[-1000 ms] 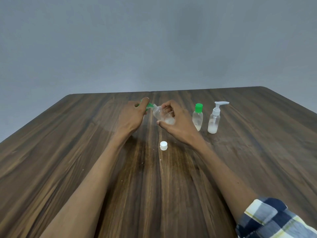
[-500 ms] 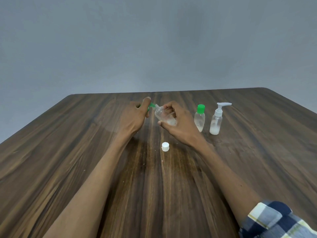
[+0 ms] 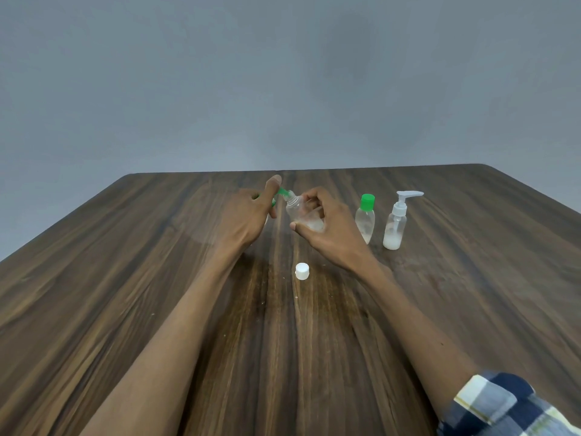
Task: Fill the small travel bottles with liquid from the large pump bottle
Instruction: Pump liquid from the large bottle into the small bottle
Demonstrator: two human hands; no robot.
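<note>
Your right hand is wrapped around a small clear bottle, thumb underneath and fingers curled over the top, holding it tipped so its open neck points up and away toward your left hand. There's a bit of white liquid pooled at the low end of that bottle. Your left hand is gripping something green, mostly hidden behind the thumb and fingers, with its tip right at the mouth of the tilted bottle. I honestly can't tell what that green piece is beyond a nozzle or cap shape.

Using the tilted bottle as the reference: just nearer to you than it, a small white cap sits on the table by itself. To the right of the bottle, just past your right hand, a green-capped travel bottle stands upright, mostly clear with a little liquid inside. Farther right again stands the white pump bottle, upright, with white liquid only in its bottom part.

A plaid sleeve is pushed up your right forearm.
</note>
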